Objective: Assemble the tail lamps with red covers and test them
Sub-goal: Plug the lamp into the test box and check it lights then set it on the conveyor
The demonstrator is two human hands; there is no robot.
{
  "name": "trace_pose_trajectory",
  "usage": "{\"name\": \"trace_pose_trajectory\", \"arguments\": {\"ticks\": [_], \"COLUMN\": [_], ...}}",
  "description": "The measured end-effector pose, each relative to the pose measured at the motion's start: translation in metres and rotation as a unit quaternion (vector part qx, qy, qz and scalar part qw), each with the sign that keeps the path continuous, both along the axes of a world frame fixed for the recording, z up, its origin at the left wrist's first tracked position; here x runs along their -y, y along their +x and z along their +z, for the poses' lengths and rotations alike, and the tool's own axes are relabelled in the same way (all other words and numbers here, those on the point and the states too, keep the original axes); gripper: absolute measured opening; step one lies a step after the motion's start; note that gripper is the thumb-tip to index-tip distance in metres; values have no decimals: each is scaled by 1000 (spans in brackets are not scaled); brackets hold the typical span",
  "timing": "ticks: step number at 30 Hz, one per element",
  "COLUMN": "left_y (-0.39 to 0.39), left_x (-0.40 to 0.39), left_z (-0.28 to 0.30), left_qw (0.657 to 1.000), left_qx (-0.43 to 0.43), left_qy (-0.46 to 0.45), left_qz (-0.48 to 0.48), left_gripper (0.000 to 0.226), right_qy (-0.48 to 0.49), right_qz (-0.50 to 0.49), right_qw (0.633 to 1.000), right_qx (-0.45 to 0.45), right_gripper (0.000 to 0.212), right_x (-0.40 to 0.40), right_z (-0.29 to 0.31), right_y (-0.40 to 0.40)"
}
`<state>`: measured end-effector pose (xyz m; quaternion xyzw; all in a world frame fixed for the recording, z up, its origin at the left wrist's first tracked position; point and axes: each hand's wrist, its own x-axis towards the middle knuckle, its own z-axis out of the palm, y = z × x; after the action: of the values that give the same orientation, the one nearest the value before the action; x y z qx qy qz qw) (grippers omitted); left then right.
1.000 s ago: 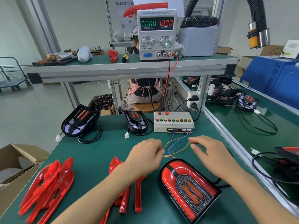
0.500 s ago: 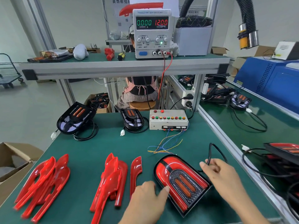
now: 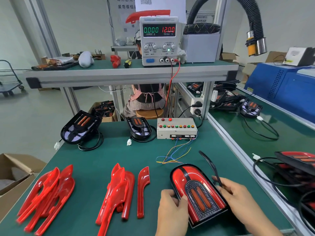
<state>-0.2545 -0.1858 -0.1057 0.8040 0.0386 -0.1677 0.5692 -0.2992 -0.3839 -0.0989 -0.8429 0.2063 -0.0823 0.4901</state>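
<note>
The green tabletop (image 3: 95, 155) carries the power supply's tester box (image 3: 177, 128) at the back, apparently ready for the test step. Near the front edge lies the assembled tail lamp (image 3: 197, 193), its red covers fitted. The left hand (image 3: 172, 212) steadies its left rim, fingers curled over the edge. The right hand (image 3: 238, 198) pinches the lamp's black cable (image 3: 210, 165), probably to free its plug.

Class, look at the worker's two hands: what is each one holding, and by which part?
The left hand grips the assembled tail lamp by its left edge. The right hand pinches the lamp's black cable beside its right edge.
</note>
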Motion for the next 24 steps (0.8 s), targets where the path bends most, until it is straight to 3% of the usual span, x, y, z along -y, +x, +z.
{"name": "trace_pose_trajectory", "arguments": {"ticks": [4,9,14,19,24], "left_y": [-13,-17,-15,-5,-2], "left_x": [4,3,-9,-19,-14], "left_z": [0,-13,-26,-26,-21], "left_qw": [999,991,979,969,964], "left_qx": [20,20,67,115,102], "left_qy": [-24,-132,-192,-212,-238], "left_qz": [7,3,-20,-51,-63], "left_gripper": [24,28,40,37,35], "right_qy": [-13,-33,-95,-126,-196], "right_qz": [5,41,17,124,206], "right_qw": [1000,998,995,984,958], "right_qx": [17,18,31,7,-20], "right_gripper": [39,34,34,35,34], "right_x": [-1,-3,2,3,2], "right_z": [0,-1,-1,5,6], "right_y": [-10,-21,-25,-27,-25]}}
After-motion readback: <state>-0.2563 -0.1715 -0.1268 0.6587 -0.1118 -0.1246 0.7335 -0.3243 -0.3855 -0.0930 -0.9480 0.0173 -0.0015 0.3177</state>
